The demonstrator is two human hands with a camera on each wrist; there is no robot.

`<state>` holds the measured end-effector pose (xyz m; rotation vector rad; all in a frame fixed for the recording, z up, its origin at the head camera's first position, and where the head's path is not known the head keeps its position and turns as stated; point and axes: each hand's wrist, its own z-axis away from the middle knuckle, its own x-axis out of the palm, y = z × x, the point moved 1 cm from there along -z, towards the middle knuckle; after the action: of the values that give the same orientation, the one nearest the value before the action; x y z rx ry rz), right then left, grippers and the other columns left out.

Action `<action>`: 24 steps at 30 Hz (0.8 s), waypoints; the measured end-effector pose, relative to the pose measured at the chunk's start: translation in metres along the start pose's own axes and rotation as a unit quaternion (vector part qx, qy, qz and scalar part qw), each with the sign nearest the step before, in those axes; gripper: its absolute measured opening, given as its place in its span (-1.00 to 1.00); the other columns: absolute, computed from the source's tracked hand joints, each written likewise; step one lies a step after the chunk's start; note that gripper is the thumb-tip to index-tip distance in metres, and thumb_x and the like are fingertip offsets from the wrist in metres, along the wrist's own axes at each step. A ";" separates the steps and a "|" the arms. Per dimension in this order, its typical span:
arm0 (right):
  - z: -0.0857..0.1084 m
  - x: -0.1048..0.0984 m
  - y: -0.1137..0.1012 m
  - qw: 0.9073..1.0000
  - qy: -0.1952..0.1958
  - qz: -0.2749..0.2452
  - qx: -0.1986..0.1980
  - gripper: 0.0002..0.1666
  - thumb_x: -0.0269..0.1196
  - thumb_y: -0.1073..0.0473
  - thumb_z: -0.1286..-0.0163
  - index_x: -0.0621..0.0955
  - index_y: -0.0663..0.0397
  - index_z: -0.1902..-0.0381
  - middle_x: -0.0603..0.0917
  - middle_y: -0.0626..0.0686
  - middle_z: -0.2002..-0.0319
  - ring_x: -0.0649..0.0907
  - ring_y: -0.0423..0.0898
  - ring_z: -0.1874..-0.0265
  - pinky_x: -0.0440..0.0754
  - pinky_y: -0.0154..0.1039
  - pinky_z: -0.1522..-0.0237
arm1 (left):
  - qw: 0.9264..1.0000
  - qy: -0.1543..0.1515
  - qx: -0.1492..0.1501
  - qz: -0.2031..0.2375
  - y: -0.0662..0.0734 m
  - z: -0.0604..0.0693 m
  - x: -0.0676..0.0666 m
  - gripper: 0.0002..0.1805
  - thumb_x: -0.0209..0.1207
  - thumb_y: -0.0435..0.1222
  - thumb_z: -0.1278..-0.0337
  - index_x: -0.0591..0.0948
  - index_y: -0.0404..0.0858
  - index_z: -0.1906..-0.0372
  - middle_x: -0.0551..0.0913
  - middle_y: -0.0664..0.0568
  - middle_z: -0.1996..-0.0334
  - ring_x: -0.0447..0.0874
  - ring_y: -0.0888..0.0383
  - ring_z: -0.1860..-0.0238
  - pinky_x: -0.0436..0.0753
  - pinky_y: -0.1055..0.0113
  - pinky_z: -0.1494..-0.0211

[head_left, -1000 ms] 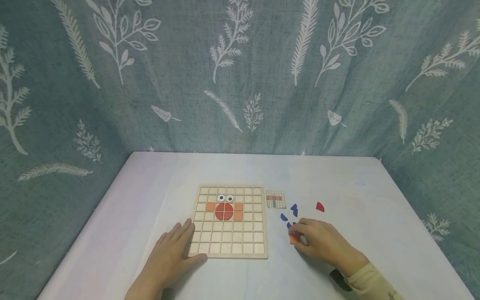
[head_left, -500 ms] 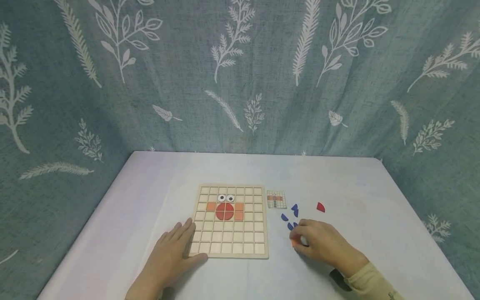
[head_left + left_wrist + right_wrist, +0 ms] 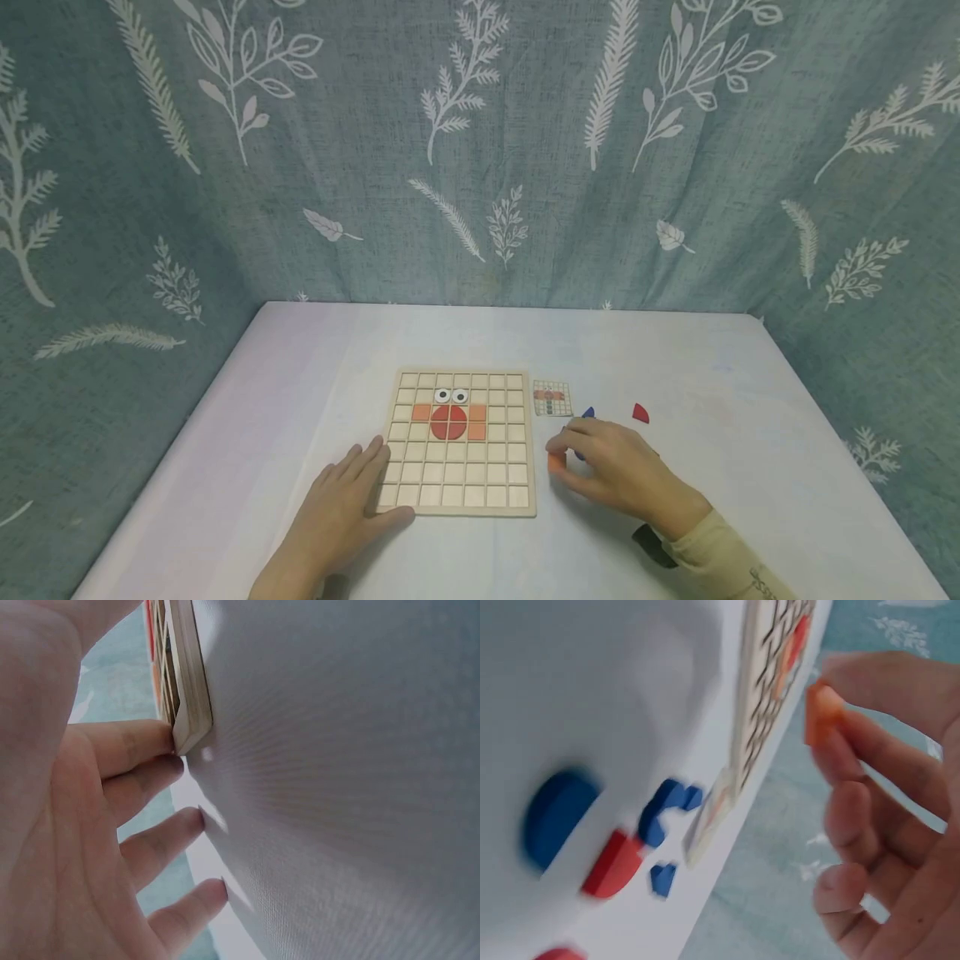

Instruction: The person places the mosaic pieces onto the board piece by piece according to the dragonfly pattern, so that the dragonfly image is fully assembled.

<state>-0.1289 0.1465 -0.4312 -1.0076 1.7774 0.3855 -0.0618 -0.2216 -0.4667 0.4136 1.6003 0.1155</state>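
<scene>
Seemingly I'm placing pieces: right grip [image 3: 618, 462] pinches a flat orange tile [image 3: 557, 462], left hand [image 3: 345, 504] spread against the pale wooden grid board [image 3: 474, 474]; next likely calls for alignment.

Head cam sits high on the near side, facing forward-down over table [image 3: 675, 358] and far curtain [image 3: 525, 100], while both wrist cams sit low and close — one at the left hand [image 3: 337, 512], one at the right hand [image 3: 622, 467], frames rolled sideways — grid board [image 3: 474, 474] shared with head, only partial in both.
</scene>
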 end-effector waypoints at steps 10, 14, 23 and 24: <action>-0.045 0.010 -0.021 0.994 0.086 -0.026 -0.068 -0.87 0.43 0.14 -0.16 0.70 -0.12 0.31 0.67 -0.24 0.32 0.67 -0.27 0.29 0.73 -0.31 0.11 | 1.000 0.006 0.002 0.000 -0.001 0.001 0.002 0.03 0.21 0.36 -0.12 0.40 -0.32 -0.46 0.35 -0.14 -0.48 0.28 -0.27 -0.46 0.27 -0.31 -0.44; -0.064 0.016 -0.028 0.990 0.109 -0.038 -0.086 -0.84 0.45 0.12 -0.16 0.70 -0.10 0.28 0.70 -0.22 0.31 0.68 -0.25 0.32 0.70 -0.35 0.25 | 1.000 0.004 0.001 0.003 0.000 0.001 0.001 0.03 0.21 0.36 -0.11 0.40 -0.33 -0.46 0.35 -0.15 -0.48 0.27 -0.27 -0.47 0.27 -0.31 -0.44; -0.101 0.035 -0.044 0.983 0.135 -0.075 -0.099 -0.75 0.49 0.09 -0.19 0.73 -0.04 0.17 0.71 -0.17 0.27 0.71 -0.27 0.25 0.68 -0.47 0.17 | 1.000 0.002 0.000 0.002 0.000 0.001 -0.001 0.03 0.19 0.37 -0.13 0.39 -0.31 -0.47 0.34 -0.13 -0.49 0.26 -0.26 -0.47 0.26 -0.31 -0.45; -0.104 0.038 -0.046 0.983 0.137 -0.071 -0.100 -0.75 0.49 0.08 -0.19 0.73 -0.04 0.17 0.71 -0.17 0.26 0.71 -0.28 0.25 0.68 -0.48 0.16 | 1.000 0.004 0.001 0.003 0.000 0.002 -0.001 0.03 0.19 0.37 -0.13 0.39 -0.31 -0.47 0.34 -0.13 -0.49 0.26 -0.26 -0.47 0.26 -0.31 -0.45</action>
<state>-0.1626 0.0328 -0.4109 -1.3778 1.9221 0.3541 -0.0603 -0.2226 -0.4662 0.4198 1.6067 0.1206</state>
